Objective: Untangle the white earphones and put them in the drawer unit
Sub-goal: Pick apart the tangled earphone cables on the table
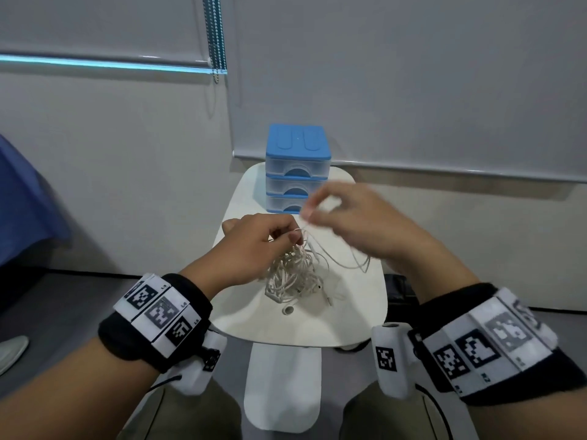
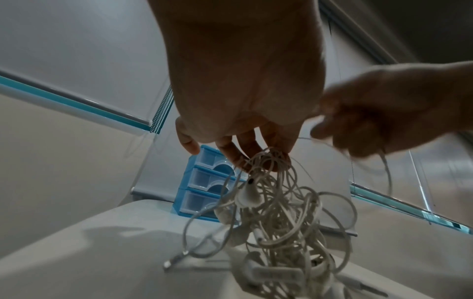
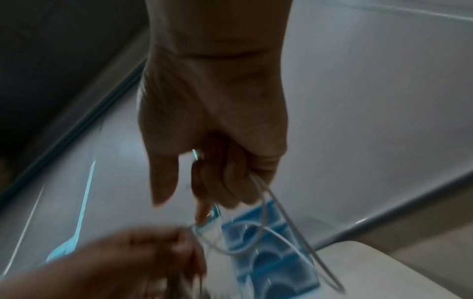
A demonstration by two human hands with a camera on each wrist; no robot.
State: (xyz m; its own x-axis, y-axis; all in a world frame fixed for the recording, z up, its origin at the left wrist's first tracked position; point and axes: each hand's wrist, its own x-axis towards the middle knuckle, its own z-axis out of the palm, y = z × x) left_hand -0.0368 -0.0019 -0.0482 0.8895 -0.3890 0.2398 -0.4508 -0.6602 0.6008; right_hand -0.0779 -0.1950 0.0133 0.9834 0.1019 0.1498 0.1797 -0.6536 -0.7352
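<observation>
A small white table carries a blue drawer unit at its far edge, all three drawers pushed in, well behind the hands. Beaded blind cords hang by the wall. The left hand pinches the top of the tangled white earphones, whose lower coils rest on the table. The right hand, blurred, pinches one loose strand, its fingers curled, just beside the left.

**White, blue and black**

The earphones are white, on a white table. The drawer unit has a blue top and frame, with drawers that look clear. Both wristbands are black with black-and-white square codes.
</observation>
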